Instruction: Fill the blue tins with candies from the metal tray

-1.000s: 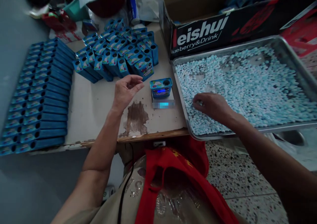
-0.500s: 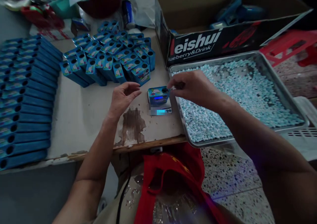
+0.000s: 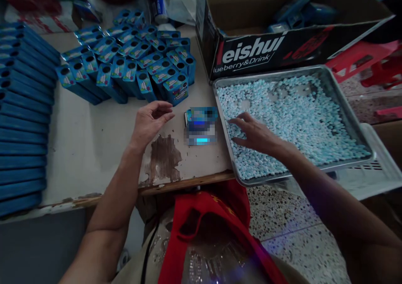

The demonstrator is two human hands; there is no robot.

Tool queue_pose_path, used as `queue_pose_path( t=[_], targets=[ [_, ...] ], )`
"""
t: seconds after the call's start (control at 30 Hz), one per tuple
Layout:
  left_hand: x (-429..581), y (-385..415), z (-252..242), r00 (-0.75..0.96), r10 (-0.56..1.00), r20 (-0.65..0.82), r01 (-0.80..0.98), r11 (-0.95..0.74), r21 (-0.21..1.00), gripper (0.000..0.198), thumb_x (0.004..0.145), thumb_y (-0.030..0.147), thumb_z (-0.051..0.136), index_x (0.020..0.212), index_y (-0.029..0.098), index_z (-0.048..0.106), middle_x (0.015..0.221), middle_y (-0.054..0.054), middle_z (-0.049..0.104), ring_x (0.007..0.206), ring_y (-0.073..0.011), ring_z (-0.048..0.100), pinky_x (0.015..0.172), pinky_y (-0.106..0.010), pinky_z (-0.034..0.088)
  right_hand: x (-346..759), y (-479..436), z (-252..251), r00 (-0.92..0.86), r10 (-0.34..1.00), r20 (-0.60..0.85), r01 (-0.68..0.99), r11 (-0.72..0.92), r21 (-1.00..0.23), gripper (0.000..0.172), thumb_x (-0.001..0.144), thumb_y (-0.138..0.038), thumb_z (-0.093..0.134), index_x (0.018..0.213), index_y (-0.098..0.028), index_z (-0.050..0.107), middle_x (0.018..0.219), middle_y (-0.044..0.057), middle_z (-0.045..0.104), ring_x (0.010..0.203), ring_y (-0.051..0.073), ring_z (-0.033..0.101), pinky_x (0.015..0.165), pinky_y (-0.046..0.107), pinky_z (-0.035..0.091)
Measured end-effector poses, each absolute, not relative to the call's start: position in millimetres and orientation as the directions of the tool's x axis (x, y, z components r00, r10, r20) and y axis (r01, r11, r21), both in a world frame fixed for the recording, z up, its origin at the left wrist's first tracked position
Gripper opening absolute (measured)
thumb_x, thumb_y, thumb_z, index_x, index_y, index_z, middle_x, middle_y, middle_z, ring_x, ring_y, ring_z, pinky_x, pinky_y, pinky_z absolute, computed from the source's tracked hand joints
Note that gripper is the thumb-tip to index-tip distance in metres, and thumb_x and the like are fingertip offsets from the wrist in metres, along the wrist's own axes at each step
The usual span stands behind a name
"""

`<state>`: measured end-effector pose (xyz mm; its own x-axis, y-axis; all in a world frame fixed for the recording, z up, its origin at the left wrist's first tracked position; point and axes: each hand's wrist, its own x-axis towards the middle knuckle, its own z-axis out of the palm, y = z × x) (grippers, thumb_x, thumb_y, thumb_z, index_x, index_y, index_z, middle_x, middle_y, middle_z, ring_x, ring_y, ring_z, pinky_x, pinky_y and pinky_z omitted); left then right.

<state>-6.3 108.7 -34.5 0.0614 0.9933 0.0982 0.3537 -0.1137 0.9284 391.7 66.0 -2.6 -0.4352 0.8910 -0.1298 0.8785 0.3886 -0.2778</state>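
Note:
My left hand point(image 3: 150, 121) rests on the white table point(image 3: 103, 142), fingers loosely curled and apart, holding nothing. Just to its right a small blue box point(image 3: 201, 114) with a round hole in its top sits on a little scale point(image 3: 201, 135) with a lit display. My right hand point(image 3: 256, 134) lies inside the metal tray point(image 3: 342, 98), fingers spread over the pale blue candies point(image 3: 295, 116) near the tray's left side.
A cluster of blue boxes point(image 3: 132, 62) stands at the back of the table. Rows of flat blue boxes point(image 3: 21, 121) cover the left. A black cardboard carton point(image 3: 266, 54) stands behind the tray. A red stool point(image 3: 367, 62) is at the far right.
My right hand was in the tray, rose over the box on the scale with fingers pinched, and has now dropped back onto the candies. The left hand stayed put.

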Motion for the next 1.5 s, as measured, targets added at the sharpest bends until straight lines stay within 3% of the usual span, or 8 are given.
queue_pose_path(
  t=[0.1, 0.27, 0.4, 0.57, 0.83, 1.1, 1.23, 1.5],
  targets=[
    [-1.2, 108.8, -35.7, 0.076, 0.993, 0.088, 0.366, -0.110, 0.924, 0.028, 0.090, 0.038, 0.099, 0.111, 0.024, 0.085, 0.109, -0.007, 0.087, 0.106, -0.0259, 0.086, 0.102, -0.041, 0.074, 394.5, 46.1, -13.4, -0.368, 0.921, -0.132, 0.906, 0.322, -0.276, 0.025, 0.105, -0.022, 0.069, 0.122, -0.018, 0.087, 0.126, 0.017, 0.081, 0.102, 0.030, 0.078, 0.082, 0.038, 0.057],
    [0.5, 107.5, -29.6, 0.076, 0.993, 0.086, 0.364, -0.108, 0.925, 0.032, 0.087, 0.042, 0.100, 0.110, 0.024, 0.086, 0.109, -0.008, 0.089, 0.106, -0.0274, 0.086, 0.103, -0.043, 0.074, 404.0, 52.8, 2.3, -0.177, 0.976, -0.127, 0.804, 0.069, -0.591, 0.007, 0.094, -0.025, 0.083, 0.097, -0.024, 0.089, 0.082, 0.004, 0.080, 0.077, 0.024, 0.075, 0.077, 0.036, 0.057],
    [-6.7, 107.8, -24.0, 0.059, 0.992, 0.108, 0.355, -0.122, 0.927, 0.028, 0.087, 0.038, 0.097, 0.110, 0.025, 0.087, 0.110, -0.007, 0.089, 0.106, -0.0273, 0.086, 0.101, -0.042, 0.074, 396.3, 68.8, 24.2, -0.144, 0.988, -0.056, 0.697, 0.061, -0.715, 0.010, 0.088, -0.027, 0.083, 0.097, -0.026, 0.088, 0.076, 0.001, 0.077, 0.070, 0.022, 0.071, 0.066, 0.034, 0.055],
    [-12.0, 106.6, -20.5, 0.027, 0.998, 0.063, 0.385, -0.068, 0.920, 0.024, 0.088, 0.028, 0.099, 0.107, 0.025, 0.086, 0.108, -0.006, 0.088, 0.104, -0.0250, 0.086, 0.101, -0.039, 0.074, 347.0, 92.0, 70.9, -0.338, 0.937, 0.082, 0.725, 0.315, -0.612, 0.015, 0.094, -0.024, 0.078, 0.106, -0.024, 0.088, 0.081, 0.002, 0.076, 0.077, 0.021, 0.072, 0.075, 0.035, 0.057],
    [-22.9, 102.1, -19.5, 0.053, 0.999, -0.010, 0.371, -0.011, 0.929, 0.029, 0.082, 0.029, 0.101, 0.107, 0.025, 0.086, 0.107, -0.006, 0.088, 0.104, -0.0256, 0.085, 0.100, -0.039, 0.075, 306.8, 116.2, 86.0, -0.579, 0.815, 0.039, 0.752, 0.552, -0.360, 0.023, 0.101, -0.018, 0.075, 0.116, -0.026, 0.090, 0.107, 0.009, 0.086, 0.106, 0.031, 0.081, 0.097, 0.043, 0.060],
    [-22.8, 105.0, -23.8, 0.052, 0.998, 0.021, 0.384, -0.040, 0.923, 0.028, 0.084, 0.032, 0.104, 0.103, 0.025, 0.085, 0.101, -0.006, 0.086, 0.104, -0.0290, 0.086, 0.097, -0.043, 0.076, 305.9, 111.2, 90.5, -0.489, 0.872, 0.034, 0.778, 0.453, -0.435, 0.023, 0.106, -0.029, 0.074, 0.119, -0.028, 0.093, 0.102, 0.007, 0.086, 0.103, 0.031, 0.081, 0.094, 0.043, 0.062],
    [-21.0, 103.7, -16.9, 0.057, 0.998, 0.037, 0.375, -0.056, 0.926, 0.028, 0.085, 0.032, 0.104, 0.105, 0.024, 0.085, 0.101, -0.006, 0.085, 0.104, -0.0286, 0.085, 0.100, -0.044, 0.075, 325.4, 107.9, 89.9, -0.347, 0.924, 0.161, 0.813, 0.381, -0.440, 0.022, 0.100, -0.024, 0.073, 0.107, -0.026, 0.094, 0.099, 0.006, 0.088, 0.096, 0.031, 0.083, 0.095, 0.046, 0.063],
    [-2.8, 99.8, 4.9, 0.117, 0.987, 0.113, 0.448, -0.154, 0.881, 0.023, 0.089, 0.026, 0.097, 0.110, 0.025, 0.087, 0.108, -0.005, 0.087, 0.104, -0.0261, 0.084, 0.102, -0.041, 0.072, 399.9, 69.5, 30.9, -0.113, 0.981, 0.155, 0.759, 0.186, -0.624, 0.015, 0.091, -0.036, 0.079, 0.096, -0.027, 0.090, 0.087, 0.006, 0.087, 0.080, 0.031, 0.082, 0.081, 0.046, 0.065]
  ],
)
